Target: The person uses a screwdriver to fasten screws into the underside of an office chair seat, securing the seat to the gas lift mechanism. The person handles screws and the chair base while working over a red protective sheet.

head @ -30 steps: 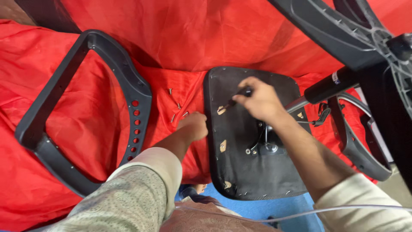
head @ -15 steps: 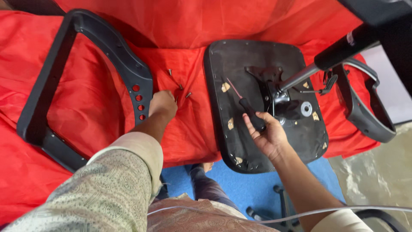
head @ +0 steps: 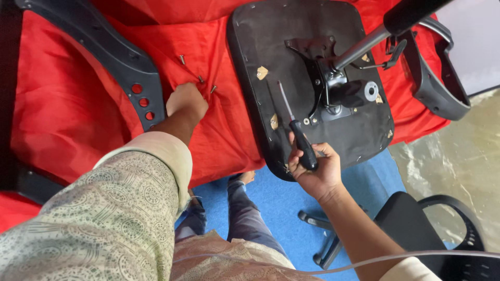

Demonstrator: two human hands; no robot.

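**Screwdriver gripped, screws picked over on red cloth**

Seen from above: right hand (head: 315, 169) clamped round black handle of screwdriver (head: 297, 127), steel shaft lying on upturned black seat pan (head: 250, 57), tip toward metal mechanism (head: 333, 86). Left hand (head: 186, 101) curled knuckles-down on red cloth (head: 73, 114) beside loose screws (head: 200, 79); grip hidden, can't tell. Judged: driver light, rigid, best held by handle; screws tiny, slippery, pinch w/ fingertips.

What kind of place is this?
Probably a workshop or a room where office chairs get put together: an upturned chair seat lies on red cloth, loose screws nearby, a screwdriver in the right hand.
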